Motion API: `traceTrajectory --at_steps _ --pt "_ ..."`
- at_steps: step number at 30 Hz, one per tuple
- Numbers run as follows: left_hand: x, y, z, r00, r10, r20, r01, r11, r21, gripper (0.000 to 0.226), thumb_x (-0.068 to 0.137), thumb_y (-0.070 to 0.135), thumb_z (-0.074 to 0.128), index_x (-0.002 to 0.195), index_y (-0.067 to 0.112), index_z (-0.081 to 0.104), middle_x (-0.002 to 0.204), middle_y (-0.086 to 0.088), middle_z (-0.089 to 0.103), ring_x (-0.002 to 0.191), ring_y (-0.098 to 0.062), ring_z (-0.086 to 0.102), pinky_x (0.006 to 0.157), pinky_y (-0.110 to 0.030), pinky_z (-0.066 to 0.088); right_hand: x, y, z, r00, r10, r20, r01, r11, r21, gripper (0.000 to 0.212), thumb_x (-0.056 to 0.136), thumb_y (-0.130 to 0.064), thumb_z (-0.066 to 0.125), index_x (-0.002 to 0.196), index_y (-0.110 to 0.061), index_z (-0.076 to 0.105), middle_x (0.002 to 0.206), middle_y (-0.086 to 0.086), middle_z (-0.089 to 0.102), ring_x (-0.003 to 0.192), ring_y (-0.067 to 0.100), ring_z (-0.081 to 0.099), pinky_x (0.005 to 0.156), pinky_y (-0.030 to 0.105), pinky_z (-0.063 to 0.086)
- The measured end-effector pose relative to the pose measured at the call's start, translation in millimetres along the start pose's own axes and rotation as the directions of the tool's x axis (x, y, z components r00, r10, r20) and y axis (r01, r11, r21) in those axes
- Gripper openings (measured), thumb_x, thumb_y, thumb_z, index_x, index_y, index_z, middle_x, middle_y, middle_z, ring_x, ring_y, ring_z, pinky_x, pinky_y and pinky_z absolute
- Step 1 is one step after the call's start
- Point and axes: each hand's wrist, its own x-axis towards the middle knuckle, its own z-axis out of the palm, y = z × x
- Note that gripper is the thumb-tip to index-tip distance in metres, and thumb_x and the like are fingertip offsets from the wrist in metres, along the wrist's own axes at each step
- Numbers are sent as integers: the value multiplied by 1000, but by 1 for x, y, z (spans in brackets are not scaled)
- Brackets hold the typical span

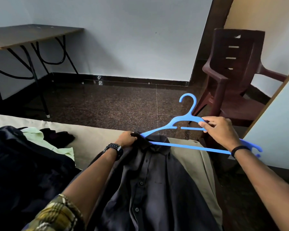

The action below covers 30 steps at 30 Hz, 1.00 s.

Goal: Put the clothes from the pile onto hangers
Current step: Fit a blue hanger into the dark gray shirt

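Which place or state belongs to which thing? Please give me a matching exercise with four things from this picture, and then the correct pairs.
Things:
1. hanger
2. dark shirt
3. chair
4. light green garment

Places or states:
A. stands on the floor by the wall, at the right
B. lies in the pile of clothes at the left
C. held by the right hand, one end at the shirt collar
D. lies buttoned on the bed, its collar gripped by the left hand

Pairs: 1-C, 2-D, 3-A, 4-B
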Motion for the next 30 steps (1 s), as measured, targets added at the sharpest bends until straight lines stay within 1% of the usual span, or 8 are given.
traceTrajectory --at_steps 7,11,14,18,23,26,28,30 --pt "-21 5 -14 994 107 24 -97 958 -269 27 89 4 62 110 10 46 104 -11 57 91 -17 55 68 -18 45 -2 -17 30 997 -20 68 10 990 142 25 85 -20 72 108 -13 72 94 -2 72 71 9 70 76 35 59" --pt "-32 7 -30 979 202 35 -187 949 -253 29 84 0 66 102 13 47 105 -12 62 96 -19 58 84 -31 49 -3 -31 53 993 -57 105 31 971 236 20 84 -15 71 103 -10 73 86 -5 72 70 10 71 70 30 59" --pt "-41 17 -43 957 289 21 -275 930 -246 34 84 -2 67 109 13 49 107 -6 61 98 -12 58 88 -26 46 -4 -46 68 988 -56 145 13 960 280 17 86 -14 69 102 -8 72 89 4 73 61 1 67 57 9 50" --pt "-51 35 -61 917 398 2 -387 893 -229 36 87 6 66 121 11 53 115 -4 62 104 -10 58 96 -25 43 -5 -72 91 982 -111 155 64 959 278 12 88 -16 67 96 -7 69 79 2 72 60 -4 64 54 5 42" --pt "-55 38 -72 904 421 -79 -424 905 -36 23 89 15 64 108 27 59 101 10 62 95 -8 57 90 -24 42 -5 -86 109 971 -195 141 178 976 122 14 87 -25 67 97 -16 67 84 -3 70 81 15 65 71 26 46" --pt "-55 37 -65 913 364 -184 -372 928 -14 30 89 14 63 118 19 59 107 9 59 101 -8 53 89 -18 35 -10 -79 112 924 -360 -127 354 933 -62 13 85 -15 64 97 -11 65 89 3 61 84 22 56 77 31 44" --pt "-55 37 -62 917 324 -234 -340 940 -30 31 90 13 62 120 14 57 106 6 56 100 -11 50 83 -16 32 -23 -74 108 880 -421 -221 411 907 -92 7 86 -14 54 86 -12 61 79 5 58 75 23 53 70 33 42" --pt "-54 36 -62 936 267 -230 -289 955 -69 24 90 14 61 114 13 57 102 1 58 96 -15 52 79 -20 32 -42 -64 109 855 -510 -89 503 860 -89 6 84 -16 53 82 -18 58 67 4 59 62 25 58 56 35 45"
